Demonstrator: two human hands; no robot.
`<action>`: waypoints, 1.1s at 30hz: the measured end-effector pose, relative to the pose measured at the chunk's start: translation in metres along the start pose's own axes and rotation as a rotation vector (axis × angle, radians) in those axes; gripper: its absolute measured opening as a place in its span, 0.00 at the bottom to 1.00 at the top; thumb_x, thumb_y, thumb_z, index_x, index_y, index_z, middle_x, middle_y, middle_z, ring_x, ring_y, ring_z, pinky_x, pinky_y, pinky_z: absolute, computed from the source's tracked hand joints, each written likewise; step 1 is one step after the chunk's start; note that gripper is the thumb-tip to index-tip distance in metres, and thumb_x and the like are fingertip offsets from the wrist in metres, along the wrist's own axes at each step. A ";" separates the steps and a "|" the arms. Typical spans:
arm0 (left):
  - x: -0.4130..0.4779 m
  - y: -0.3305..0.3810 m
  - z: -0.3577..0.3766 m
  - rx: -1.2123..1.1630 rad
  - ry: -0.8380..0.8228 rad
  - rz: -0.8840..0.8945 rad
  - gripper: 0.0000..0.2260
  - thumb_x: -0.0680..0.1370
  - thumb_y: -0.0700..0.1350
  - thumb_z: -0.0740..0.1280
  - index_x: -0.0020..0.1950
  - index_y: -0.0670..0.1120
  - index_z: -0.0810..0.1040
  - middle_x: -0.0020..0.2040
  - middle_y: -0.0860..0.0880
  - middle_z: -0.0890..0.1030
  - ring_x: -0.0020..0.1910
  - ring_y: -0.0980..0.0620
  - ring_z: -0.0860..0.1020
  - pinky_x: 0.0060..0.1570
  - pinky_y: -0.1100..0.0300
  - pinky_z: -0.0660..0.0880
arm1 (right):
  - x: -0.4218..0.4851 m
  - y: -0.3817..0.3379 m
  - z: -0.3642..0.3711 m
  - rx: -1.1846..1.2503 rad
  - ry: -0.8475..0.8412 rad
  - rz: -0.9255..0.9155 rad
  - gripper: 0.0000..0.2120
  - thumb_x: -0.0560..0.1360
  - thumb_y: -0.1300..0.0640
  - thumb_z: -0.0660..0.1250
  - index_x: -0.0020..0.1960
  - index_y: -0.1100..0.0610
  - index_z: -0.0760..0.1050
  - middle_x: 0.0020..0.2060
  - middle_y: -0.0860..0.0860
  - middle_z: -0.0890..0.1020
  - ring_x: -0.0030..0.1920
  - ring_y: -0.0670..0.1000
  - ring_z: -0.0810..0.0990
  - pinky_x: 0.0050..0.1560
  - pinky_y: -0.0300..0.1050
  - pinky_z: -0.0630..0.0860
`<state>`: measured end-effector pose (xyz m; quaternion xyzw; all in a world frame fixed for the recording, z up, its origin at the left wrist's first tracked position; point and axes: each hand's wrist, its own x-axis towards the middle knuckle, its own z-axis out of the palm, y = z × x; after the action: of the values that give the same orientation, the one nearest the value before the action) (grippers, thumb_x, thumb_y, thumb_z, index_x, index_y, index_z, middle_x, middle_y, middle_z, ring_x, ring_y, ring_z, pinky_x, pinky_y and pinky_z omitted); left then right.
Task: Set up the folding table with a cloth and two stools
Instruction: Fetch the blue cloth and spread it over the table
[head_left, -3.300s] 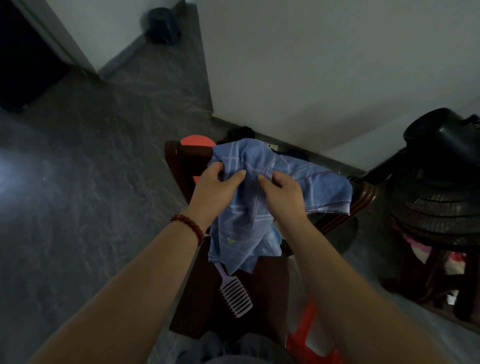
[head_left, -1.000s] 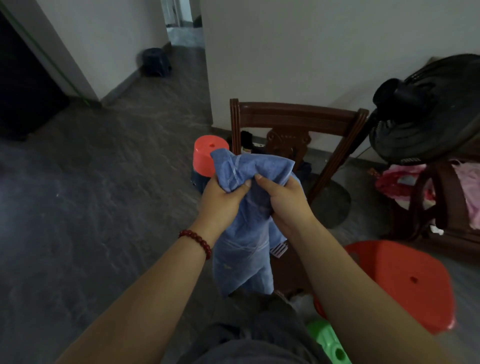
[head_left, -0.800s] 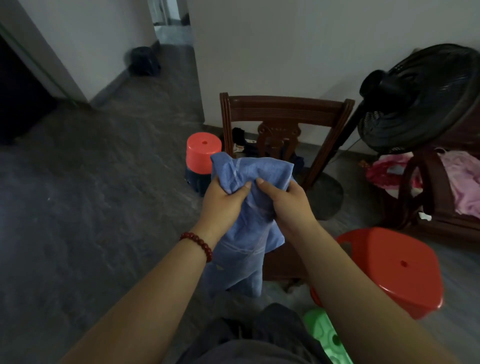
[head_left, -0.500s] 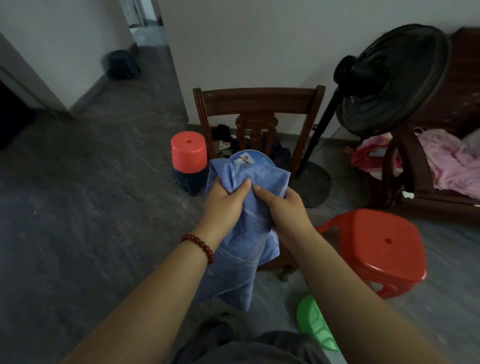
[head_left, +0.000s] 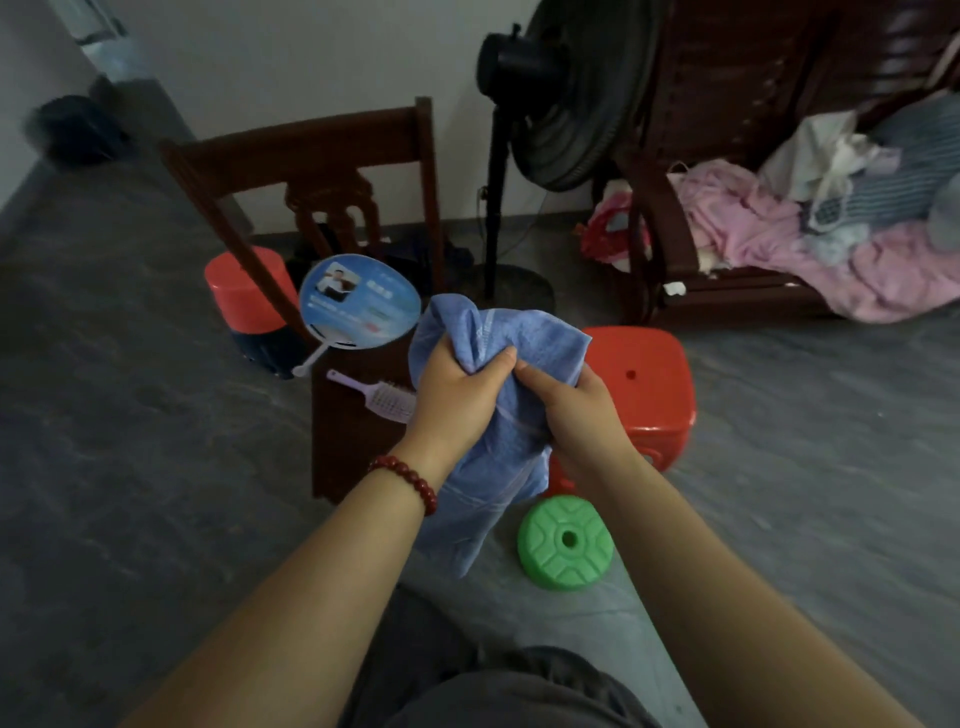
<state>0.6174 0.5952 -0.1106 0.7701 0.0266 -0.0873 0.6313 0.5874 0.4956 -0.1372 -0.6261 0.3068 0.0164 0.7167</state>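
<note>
I hold a bunched blue cloth (head_left: 511, 338) in front of me with both hands. My left hand (head_left: 457, 387) grips its upper left part, and my right hand (head_left: 576, 410) grips it just to the right; the rest hangs down between my forearms. A red square plastic stool (head_left: 649, 384) stands on the floor right behind my right hand. A small round green stool (head_left: 565, 541) sits on the floor below it. No folding table is in sight.
A dark wooden chair (head_left: 332, 208) stands ahead, with a blue hand fan (head_left: 359, 301) and a lilac hairbrush (head_left: 379, 397) on its seat. A red-topped container (head_left: 249, 301) stands left of it. A black standing fan (head_left: 556, 93) and a wooden bench with pink clothes (head_left: 779, 244) are at the right.
My view has swung right and down: the chair seat with fan and brush, the green stool and the bench came into sight. Both hands have kept hold of the cloth throughout.
</note>
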 end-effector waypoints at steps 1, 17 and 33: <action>-0.011 0.002 0.017 0.002 -0.014 0.001 0.03 0.76 0.43 0.67 0.48 0.49 0.75 0.37 0.59 0.76 0.33 0.71 0.75 0.33 0.80 0.69 | -0.004 0.003 -0.021 0.013 0.005 -0.005 0.06 0.72 0.54 0.71 0.47 0.52 0.76 0.48 0.53 0.84 0.51 0.52 0.82 0.56 0.53 0.79; -0.119 0.009 0.259 0.016 -0.367 -0.038 0.12 0.74 0.33 0.66 0.38 0.49 0.76 0.35 0.54 0.79 0.32 0.67 0.78 0.34 0.72 0.74 | -0.048 0.036 -0.282 0.173 0.328 0.031 0.07 0.72 0.58 0.70 0.49 0.57 0.79 0.45 0.54 0.85 0.49 0.52 0.83 0.56 0.54 0.78; -0.123 0.009 0.454 0.123 -0.692 0.014 0.15 0.71 0.32 0.67 0.56 0.36 0.75 0.47 0.44 0.81 0.47 0.52 0.80 0.45 0.62 0.77 | -0.029 0.030 -0.452 0.315 0.603 0.008 0.06 0.72 0.67 0.65 0.45 0.58 0.77 0.39 0.53 0.84 0.44 0.52 0.84 0.44 0.47 0.81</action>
<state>0.4524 0.1583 -0.1664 0.7317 -0.1993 -0.3402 0.5559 0.3621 0.1024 -0.1635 -0.4832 0.5062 -0.2140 0.6815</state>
